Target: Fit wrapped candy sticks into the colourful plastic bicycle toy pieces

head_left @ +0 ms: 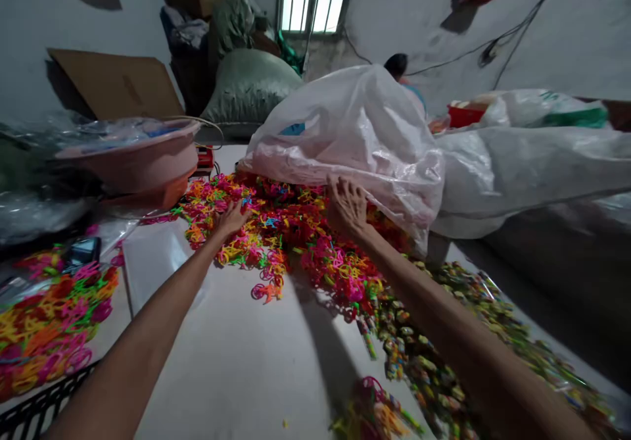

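A loose heap of small bright plastic toy pieces (300,226) in pink, orange, yellow, green and blue covers the far part of the white table. My left hand (233,219) reaches into the heap's left side, its fingers stretched out among the pieces and partly hidden. A blue piece (246,201) lies by its fingertips. Further right, my right hand (348,204) lies with fingers apart against the lower edge of a large white translucent plastic bag (355,124), just above the heap. The bag covers the back of the heap.
Small wrapped items (419,361) spread along the right side. On the left are a pink basin (142,160), clear plastic bags (155,256), more toy pieces (59,321) and a black basket edge (46,394). White sacks (532,170) stand right; a person (397,65) is partly visible behind the bag.
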The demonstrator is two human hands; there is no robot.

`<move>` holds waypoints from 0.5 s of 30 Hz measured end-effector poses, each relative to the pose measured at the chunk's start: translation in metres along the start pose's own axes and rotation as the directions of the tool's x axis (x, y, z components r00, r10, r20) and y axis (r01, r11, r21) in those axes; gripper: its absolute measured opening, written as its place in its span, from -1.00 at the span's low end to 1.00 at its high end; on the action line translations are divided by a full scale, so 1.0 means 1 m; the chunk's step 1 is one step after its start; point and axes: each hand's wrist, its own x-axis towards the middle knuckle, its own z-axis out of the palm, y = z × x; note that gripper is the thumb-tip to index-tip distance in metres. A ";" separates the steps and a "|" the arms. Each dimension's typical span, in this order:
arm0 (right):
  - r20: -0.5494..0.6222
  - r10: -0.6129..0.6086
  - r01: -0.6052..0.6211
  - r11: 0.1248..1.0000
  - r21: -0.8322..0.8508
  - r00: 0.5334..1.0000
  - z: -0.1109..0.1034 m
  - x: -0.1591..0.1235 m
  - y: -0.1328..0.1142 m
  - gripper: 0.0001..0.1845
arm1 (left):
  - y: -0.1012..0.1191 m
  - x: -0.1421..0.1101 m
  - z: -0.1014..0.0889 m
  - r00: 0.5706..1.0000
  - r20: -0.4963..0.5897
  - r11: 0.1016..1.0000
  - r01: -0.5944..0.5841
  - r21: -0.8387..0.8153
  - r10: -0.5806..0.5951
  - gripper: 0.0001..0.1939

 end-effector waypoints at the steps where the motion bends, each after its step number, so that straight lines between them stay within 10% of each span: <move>1: -0.011 0.001 -0.001 1.000 -0.031 1.000 0.001 0.013 -0.011 -0.40 | 0.001 -0.003 0.004 1.000 0.021 1.000 -0.016 -0.007 0.016 -0.31; 8: 0.207 0.011 -0.013 1.000 0.005 0.978 0.028 0.054 -0.046 -0.56 | -0.005 -0.013 0.009 0.987 -0.061 0.985 -0.155 -0.076 0.151 -0.53; 15: 0.440 0.089 -0.147 0.984 0.100 0.894 0.035 0.032 -0.035 -0.63 | -0.063 0.049 -0.023 0.941 -0.310 0.984 0.095 -0.150 -0.138 -0.60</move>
